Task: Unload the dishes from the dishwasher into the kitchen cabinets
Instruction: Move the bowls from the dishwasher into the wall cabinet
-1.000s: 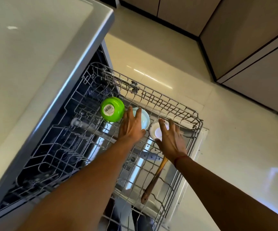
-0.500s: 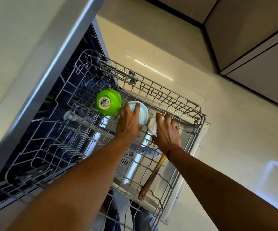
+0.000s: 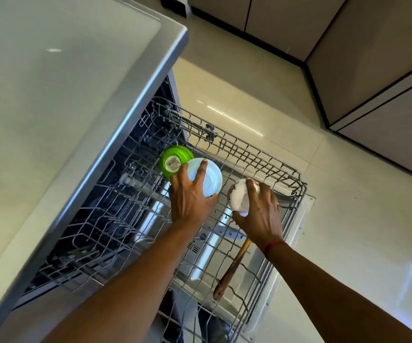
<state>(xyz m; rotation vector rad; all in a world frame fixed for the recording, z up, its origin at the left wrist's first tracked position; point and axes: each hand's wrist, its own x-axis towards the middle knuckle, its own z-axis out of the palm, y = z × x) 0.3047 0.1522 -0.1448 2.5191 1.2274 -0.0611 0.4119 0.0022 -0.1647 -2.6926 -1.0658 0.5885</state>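
The grey wire dishwasher rack (image 3: 254,154) is pulled out below me. My left hand (image 3: 190,196) grips a pale blue bowl (image 3: 212,179), bottom up, raised a little above the rack. My right hand (image 3: 261,214) grips a white bowl (image 3: 238,199) with a red pattern on its rim, tilted on its side. A green bowl (image 3: 174,160) with a barcode sticker sits upside down in the rack, just left of the blue bowl. A wooden spoon (image 3: 232,268) lies in the rack under my right wrist.
The grey countertop (image 3: 51,107) overhangs the dishwasher on the left. The open dishwasher door (image 3: 296,226) lies beneath the rack. Glossy floor tiles (image 3: 348,219) spread to the right, with beige cabinet doors (image 3: 385,70) along the far side and right.
Both hands have closed round their bowls and lifted them off the rack tines. The white bowl has tipped onto its side. The green bowl has stayed put.
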